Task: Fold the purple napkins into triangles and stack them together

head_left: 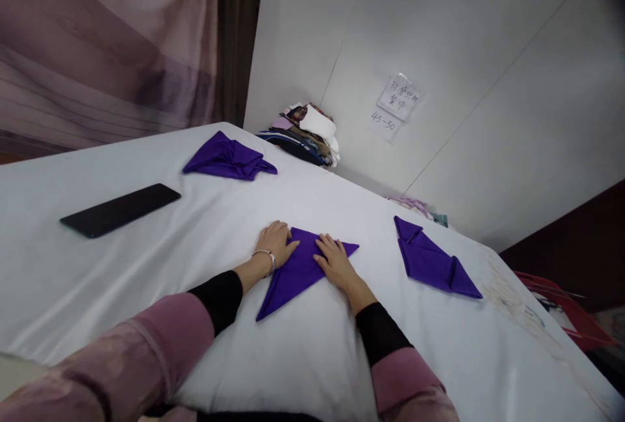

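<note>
A purple cloth napkin (299, 269), folded into a triangle, lies flat in front of me. My left hand (275, 243), with a silver bracelet at the wrist, rests on its left edge, fingers stretched out. On its right part lies my right hand (336, 264), the fingers spread and pressing down on the cloth. One point of the triangle faces me and another sticks out beyond my right fingers. Neither hand grips the fabric.
Two more folded purple napkins lie on the white-covered surface (209, 337): one (224, 156) at the back left, one (432, 259) to the right. A black flat slab (122, 209) sits at left. Stacked clothes (305, 134) stand by the wall, which bears paper notes (400, 98).
</note>
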`<action>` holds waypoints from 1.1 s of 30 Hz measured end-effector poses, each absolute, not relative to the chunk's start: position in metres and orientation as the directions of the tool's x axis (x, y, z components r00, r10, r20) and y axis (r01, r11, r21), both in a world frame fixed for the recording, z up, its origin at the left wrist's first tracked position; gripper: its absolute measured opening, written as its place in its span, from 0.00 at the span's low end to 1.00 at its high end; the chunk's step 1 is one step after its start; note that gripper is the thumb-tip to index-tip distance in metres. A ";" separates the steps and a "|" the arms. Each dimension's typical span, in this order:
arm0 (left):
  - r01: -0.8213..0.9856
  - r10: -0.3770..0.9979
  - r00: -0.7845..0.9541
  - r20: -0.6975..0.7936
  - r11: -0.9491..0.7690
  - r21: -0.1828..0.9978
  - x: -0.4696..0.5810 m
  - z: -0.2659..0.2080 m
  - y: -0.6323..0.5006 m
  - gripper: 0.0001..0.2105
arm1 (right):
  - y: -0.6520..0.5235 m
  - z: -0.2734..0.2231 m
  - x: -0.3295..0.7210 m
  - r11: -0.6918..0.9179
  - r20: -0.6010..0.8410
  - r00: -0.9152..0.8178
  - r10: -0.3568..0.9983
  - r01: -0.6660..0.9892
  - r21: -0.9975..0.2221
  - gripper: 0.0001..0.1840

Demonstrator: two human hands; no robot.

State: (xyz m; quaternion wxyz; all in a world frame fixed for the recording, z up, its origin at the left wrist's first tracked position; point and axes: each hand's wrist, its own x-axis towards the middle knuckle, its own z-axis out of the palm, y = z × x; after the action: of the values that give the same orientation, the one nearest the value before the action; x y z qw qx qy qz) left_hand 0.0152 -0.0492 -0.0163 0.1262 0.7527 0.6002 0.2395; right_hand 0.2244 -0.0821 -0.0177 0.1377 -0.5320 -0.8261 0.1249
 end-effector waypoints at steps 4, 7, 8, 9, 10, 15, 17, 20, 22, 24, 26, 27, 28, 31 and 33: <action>0.842 0.967 0.149 0.207 -0.234 0.486 0.015 -0.018 -0.048 0.09 | -0.081 -0.019 0.224 0.401 0.105 -0.391 0.914 0.842 -0.361 0.27; 0.843 0.969 0.137 0.205 -0.223 0.490 0.015 -0.018 -0.047 0.11 | -0.080 -0.019 0.224 0.398 0.118 -0.383 0.916 0.839 -0.371 0.28; 0.844 0.970 0.134 0.204 -0.220 0.490 0.015 -0.018 -0.048 0.12 | -0.080 -0.019 0.224 0.396 0.125 -0.378 0.917 0.838 -0.375 0.29; 0.845 0.970 0.132 0.204 -0.218 0.489 0.015 -0.017 -0.048 0.12 | -0.079 -0.019 0.224 0.394 0.132 -0.373 0.918 0.837 -0.380 0.29; 0.846 0.970 0.130 0.204 -0.216 0.488 0.014 -0.017 -0.048 0.12 | -0.079 -0.019 0.224 0.392 0.139 -0.367 0.920 0.835 -0.386 0.29; 0.849 0.971 0.137 0.194 -0.216 0.482 0.011 -0.015 -0.049 0.12 | -0.080 -0.019 0.224 0.396 0.160 -0.363 0.918 0.825 -0.403 0.29; 0.848 0.971 0.142 0.190 -0.218 0.482 0.011 -0.014 -0.049 0.12 | -0.080 -0.019 0.224 0.401 0.160 -0.368 0.916 0.822 -0.403 0.30; 0.845 0.971 0.140 0.192 -0.218 0.489 0.012 -0.014 -0.048 0.10 | -0.080 -0.019 0.224 0.404 0.162 -0.371 0.914 0.822 -0.401 0.30; 0.839 0.970 0.141 0.197 -0.222 0.497 0.012 -0.014 -0.047 0.09 | -0.079 -0.019 0.224 0.409 0.165 -0.374 0.912 0.823 -0.395 0.30; 0.831 0.968 0.144 0.205 -0.230 0.506 0.012 -0.013 -0.046 0.07 | -0.079 -0.019 0.224 0.414 0.168 -0.379 0.910 0.823 -0.389 0.30; 0.825 0.966 0.144 0.212 -0.236 0.514 0.012 -0.012 -0.046 0.07 | -0.080 -0.019 0.224 0.417 0.170 -0.381 0.909 0.822 -0.388 0.30; 0.822 0.966 0.145 0.216 -0.238 0.517 0.012 -0.011 -0.045 0.07 | -0.080 -0.018 0.224 0.418 0.171 -0.381 0.909 0.821 -0.389 0.30; 0.820 0.965 0.146 0.218 -0.241 0.520 0.012 -0.011 -0.045 0.07 | -0.081 -0.017 0.223 0.418 0.171 -0.381 0.909 0.820 -0.392 0.30; 0.813 0.961 0.158 0.225 -0.256 0.523 0.012 -0.010 -0.045 0.07 | -0.082 -0.012 0.221 0.424 0.183 -0.382 0.906 0.811 -0.404 0.30; 0.813 0.961 0.160 0.224 -0.257 0.523 0.012 -0.011 -0.044 0.07 | -0.081 -0.008 0.217 0.433 0.192 -0.388 0.901 0.802 -0.411 0.29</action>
State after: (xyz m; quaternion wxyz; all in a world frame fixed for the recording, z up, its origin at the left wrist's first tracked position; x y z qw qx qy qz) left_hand 0.0119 -0.0444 -0.0110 0.1417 0.7483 0.5927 0.2622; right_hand 0.2169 -0.0812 -0.0075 0.1962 -0.5172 -0.8234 0.1265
